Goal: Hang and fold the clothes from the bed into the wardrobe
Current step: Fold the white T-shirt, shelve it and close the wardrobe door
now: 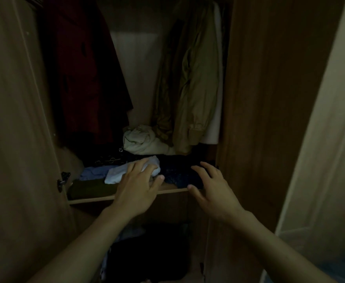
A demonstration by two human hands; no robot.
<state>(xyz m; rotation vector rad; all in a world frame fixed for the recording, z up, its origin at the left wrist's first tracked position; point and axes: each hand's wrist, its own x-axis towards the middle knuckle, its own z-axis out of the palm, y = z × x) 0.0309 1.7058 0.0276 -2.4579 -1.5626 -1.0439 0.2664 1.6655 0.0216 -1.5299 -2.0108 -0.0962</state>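
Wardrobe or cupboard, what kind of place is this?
Most likely a bedroom wardrobe. A red coat and a beige jacket hang inside, and folded clothes such as a pale blue garment lie on a wooden shelf between open doors.

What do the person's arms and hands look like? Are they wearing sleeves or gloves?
Both arms are bare up to the bottom edge of the picture, with no sleeves showing. The left hand and the right hand have no gloves. I see no rings, watch or bracelets, though the picture is dim. The fingers are bare too.
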